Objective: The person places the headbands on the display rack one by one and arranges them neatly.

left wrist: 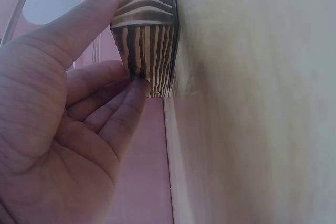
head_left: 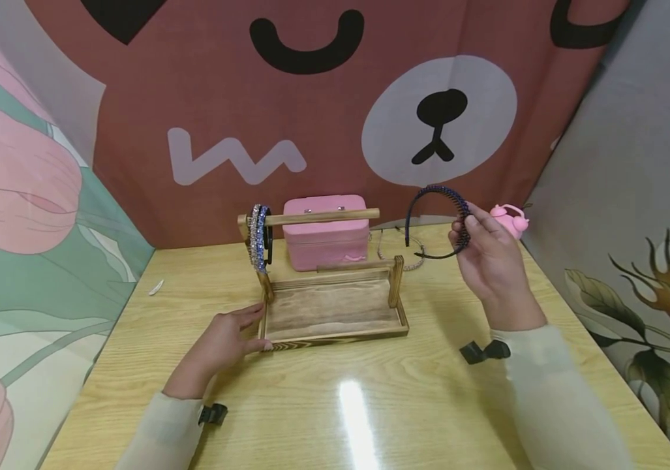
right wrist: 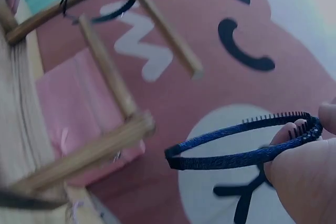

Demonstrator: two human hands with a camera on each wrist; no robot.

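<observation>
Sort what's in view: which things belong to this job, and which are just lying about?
Apparently in the job:
dark blue headband, in the right hand
wooden stand, gripped by the left hand
headbands on its upper bar

Apparently lying about:
pink case
small pink object
small white item
beaded loop, role unclear

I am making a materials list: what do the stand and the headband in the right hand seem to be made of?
Stand: wood, perhaps scorched or stained; dark and pale grain stripes show.
Headband: probably covered in dark blue fabric, by its textured, slightly shiny surface; its dark teeth may be plastic or metal.
</observation>
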